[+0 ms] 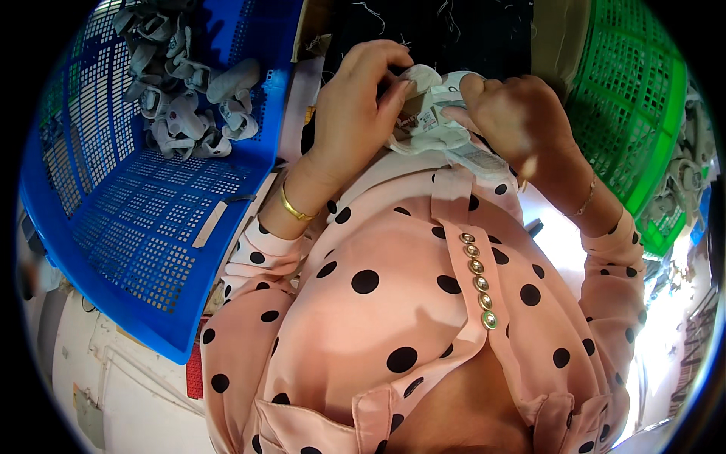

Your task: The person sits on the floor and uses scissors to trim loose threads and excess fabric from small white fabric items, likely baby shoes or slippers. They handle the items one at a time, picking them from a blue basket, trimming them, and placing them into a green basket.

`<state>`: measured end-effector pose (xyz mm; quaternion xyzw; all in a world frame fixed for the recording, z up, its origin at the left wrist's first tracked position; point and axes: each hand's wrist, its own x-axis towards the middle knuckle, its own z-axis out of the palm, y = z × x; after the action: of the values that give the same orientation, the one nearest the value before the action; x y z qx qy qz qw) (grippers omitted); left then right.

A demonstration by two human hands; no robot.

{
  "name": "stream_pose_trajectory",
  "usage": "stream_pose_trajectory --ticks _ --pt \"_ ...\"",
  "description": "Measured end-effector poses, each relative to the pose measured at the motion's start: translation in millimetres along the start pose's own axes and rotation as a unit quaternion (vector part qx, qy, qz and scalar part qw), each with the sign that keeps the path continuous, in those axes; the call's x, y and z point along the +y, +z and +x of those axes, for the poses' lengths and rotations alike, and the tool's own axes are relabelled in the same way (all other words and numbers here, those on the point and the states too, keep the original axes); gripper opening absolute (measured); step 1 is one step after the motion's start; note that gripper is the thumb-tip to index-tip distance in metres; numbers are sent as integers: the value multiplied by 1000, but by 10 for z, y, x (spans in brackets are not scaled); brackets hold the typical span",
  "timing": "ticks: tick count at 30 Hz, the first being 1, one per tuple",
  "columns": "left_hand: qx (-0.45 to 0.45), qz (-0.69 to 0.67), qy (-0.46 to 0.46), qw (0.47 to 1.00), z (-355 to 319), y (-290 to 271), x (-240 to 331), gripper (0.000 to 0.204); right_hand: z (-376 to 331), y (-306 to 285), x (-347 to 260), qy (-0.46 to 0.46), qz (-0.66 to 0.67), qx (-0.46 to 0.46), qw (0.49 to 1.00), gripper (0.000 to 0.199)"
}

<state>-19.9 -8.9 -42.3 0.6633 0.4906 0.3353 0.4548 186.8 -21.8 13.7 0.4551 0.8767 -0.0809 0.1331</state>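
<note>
A small white shoe upper (431,140), with a printed label inside and a grey strap, sits at my lap between both hands. My left hand (361,102) is closed, pinching the rounded left edge of the upper between thumb and fingers. On the other side, my right hand (518,117) is curled with its fingertips at the upper's far right edge. Its fingers grip there, and whether they also hold a small tool cannot be made out. The inside of the upper faces up.
A blue plastic basket (162,250) on the left holds a heap of grey shoe uppers (178,113). To the right stands a green basket (624,113), with more pale uppers (684,174) beyond it. Dark cloth (454,30) with loose threads lies ahead, beside brown cardboard (556,45).
</note>
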Motion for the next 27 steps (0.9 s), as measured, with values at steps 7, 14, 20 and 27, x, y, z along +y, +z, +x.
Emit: stream_pose_trajectory --ticks 7,14,20,27 --pt "-12 203 181 962 -72 37 1 25 20 -93 64 -11 15 5 1000 32" --pt "4 224 165 960 -68 94 -84 22 113 -95 71 -35 21 26 999 26" --pt "5 220 167 961 -80 135 -106 19 179 -94 65 -41 25 -18 999 26" --pt "26 249 165 954 -131 157 -110 15 237 -171 57 -75 19 -22 997 31"
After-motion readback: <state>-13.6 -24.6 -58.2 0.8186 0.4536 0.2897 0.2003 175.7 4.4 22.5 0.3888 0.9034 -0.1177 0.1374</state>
